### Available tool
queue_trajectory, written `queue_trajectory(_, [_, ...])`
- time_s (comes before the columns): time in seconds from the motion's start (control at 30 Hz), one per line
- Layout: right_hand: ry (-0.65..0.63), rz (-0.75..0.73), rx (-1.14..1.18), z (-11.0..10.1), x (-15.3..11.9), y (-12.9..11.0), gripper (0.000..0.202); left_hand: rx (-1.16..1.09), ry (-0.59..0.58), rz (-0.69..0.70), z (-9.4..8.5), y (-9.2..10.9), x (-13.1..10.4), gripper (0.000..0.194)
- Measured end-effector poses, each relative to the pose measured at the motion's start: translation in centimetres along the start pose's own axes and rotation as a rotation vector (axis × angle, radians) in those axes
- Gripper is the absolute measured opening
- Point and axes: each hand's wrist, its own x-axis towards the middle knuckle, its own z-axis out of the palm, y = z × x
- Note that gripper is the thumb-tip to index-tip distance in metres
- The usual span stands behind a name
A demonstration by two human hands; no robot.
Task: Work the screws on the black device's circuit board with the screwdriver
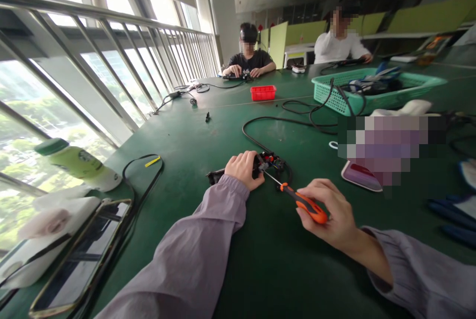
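Centre frame: your left hand clamps a small black electronic device with exposed wiring on the green tabletop; your right hand grips an orange-handled screwdriver, tip at the device. Screw work appears under way; next needs steady tip seating. Upper frame: red plastic tray, two seated people.

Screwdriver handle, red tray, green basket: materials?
Screwdriver in right hand: glossy orange handle, likely plastic or rubber; thin bright shaft, likely metal. Red tray: opaque moulded plastic, evenly coloured. Green basket: plastic, judging by its lattice walls.
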Motion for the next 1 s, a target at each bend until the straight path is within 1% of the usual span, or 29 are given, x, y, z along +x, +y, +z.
queue_trajectory(0.07, [0.000,0.023,-0.029,-0.1,0.1,0.0,0.027,-0.002,0.002,0.002,0.0,0.0,-0.1,0.046])
queue_trajectory(0.1, [0.013,0.035,-0.037,-0.1,0.0,0.0,0.027,-0.002,0.003,0.003,0.0,0.0,-0.1,0.046])
queue_trajectory(0.23, [0.047,0.047,-0.012,0.1,-0.5,0.1,0.044,0.003,0.006,0.016,0.0,0.0,-0.2,0.047])
queue_trajectory(0.3, [0.025,0.020,0.003,0.1,-0.5,-0.1,0.046,0.008,0.005,0.021,0.0,0.0,-0.3,0.047])
queue_trajectory(0.4, [-0.030,0.012,-0.020,0.1,-0.3,-0.3,0.034,0.002,0.005,0.022,-0.1,0.0,-0.3,0.047])
queue_trajectory(0.5, [-0.027,0.098,-0.039,-0.1,-0.4,-0.2,0.025,-0.015,0.008,0.025,-0.1,0.0,-0.4,0.048])
queue_trajectory(0.6, [0.030,0.159,-0.030,-0.4,-0.9,0.3,0.034,-0.030,0.009,0.038,-0.1,-0.1,-0.5,0.048])
queue_trajectory(0.67, [0.050,0.152,-0.028,-0.6,-1.2,0.7,0.039,-0.035,0.006,0.051,-0.2,-0.1,-0.5,0.048])
queue_trajectory(0.73, [0.028,0.139,-0.041,-0.8,-1.3,0.9,0.034,-0.035,0.005,0.061,-0.3,-0.1,-0.5,0.048])
queue_trajectory(0.83, [-0.043,0.158,-0.049,-1.1,-1.1,1.0,0.019,-0.028,0.003,0.069,-0.4,-0.1,-0.6,0.047])
queue_trajectory(0.87, [-0.051,0.171,-0.044,-1.1,-1.1,1.0,0.016,-0.024,0.002,0.073,-0.4,-0.1,-0.6,0.047])
queue_trajectory(0.93, [-0.034,0.180,-0.040,-1.1,-1.0,0.9,0.018,-0.011,0.001,0.082,-0.4,-0.2,-0.7,0.049])
queue_trajectory(1.0, [-0.019,0.161,-0.044,-1.1,-1.0,0.9,0.024,0.011,-0.003,0.088,-0.4,-0.5,-0.9,0.051])
